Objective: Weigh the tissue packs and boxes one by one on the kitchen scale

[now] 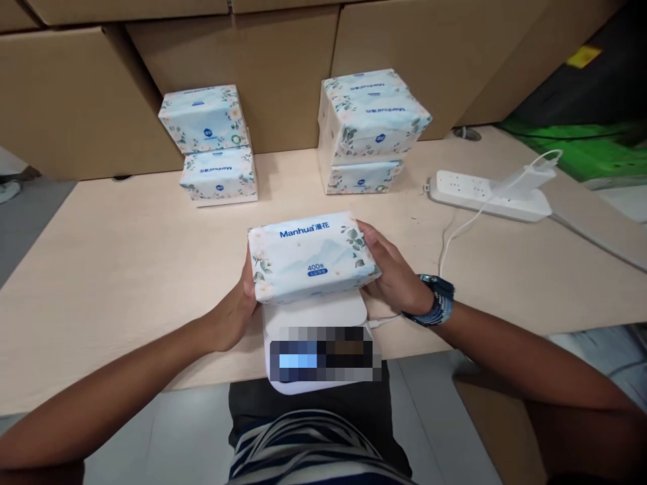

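Between my two hands is a pack of tissues (311, 252), white and pale blue with printed flowers and leaves. My left hand (237, 303) presses on its left end, and my right hand (391, 269) grips the right end, a watch on that wrist. Part of the fingers on both sides is hidden by the pack. Below and partly behind the pack lies a white electronic scale (316, 313) at the table's front edge; its display area is blurred out. Whether the pack touches the scale's plate I cannot tell.
Further back stand two stacks of similar tissue packs, a left stack (220, 178) and a right stack (377, 124). A white power strip (455, 188) with a plugged-in charger and cable lies on the right of the table (126, 269). Cardboard boxes (283, 74) line the back edge.
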Available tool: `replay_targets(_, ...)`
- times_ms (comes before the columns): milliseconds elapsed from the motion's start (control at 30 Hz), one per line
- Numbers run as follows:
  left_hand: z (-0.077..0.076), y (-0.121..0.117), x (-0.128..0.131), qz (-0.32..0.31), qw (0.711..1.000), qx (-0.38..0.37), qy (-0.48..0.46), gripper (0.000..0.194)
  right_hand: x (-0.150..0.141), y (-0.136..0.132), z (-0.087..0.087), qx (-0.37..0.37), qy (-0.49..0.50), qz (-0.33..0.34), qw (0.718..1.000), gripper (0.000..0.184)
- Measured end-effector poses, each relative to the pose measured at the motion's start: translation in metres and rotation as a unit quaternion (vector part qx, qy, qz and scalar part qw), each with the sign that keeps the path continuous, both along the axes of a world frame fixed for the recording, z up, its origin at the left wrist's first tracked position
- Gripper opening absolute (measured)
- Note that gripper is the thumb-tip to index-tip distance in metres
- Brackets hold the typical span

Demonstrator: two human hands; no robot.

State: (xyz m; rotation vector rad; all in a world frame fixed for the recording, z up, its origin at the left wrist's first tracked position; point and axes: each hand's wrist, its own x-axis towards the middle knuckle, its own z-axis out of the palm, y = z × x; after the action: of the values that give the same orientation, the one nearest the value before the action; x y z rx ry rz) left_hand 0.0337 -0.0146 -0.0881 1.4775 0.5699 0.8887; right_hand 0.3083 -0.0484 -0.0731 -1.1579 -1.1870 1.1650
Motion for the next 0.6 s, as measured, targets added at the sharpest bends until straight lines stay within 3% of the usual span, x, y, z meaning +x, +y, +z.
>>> replay_targets(233,0.014,-0.008,-0.006,-0.022,1.000,0.002,0.014,0.081,0.004,0.002,-0.004,-0.003,0.016,0.029,0.999,0.068)
replay_targets(600,-0.004,0.007,-0.031,-0.031,0.999,-0.009,0.044,0.076,0.001,0.006,0.001,0.006,-0.030,0.021,0.999,0.073)
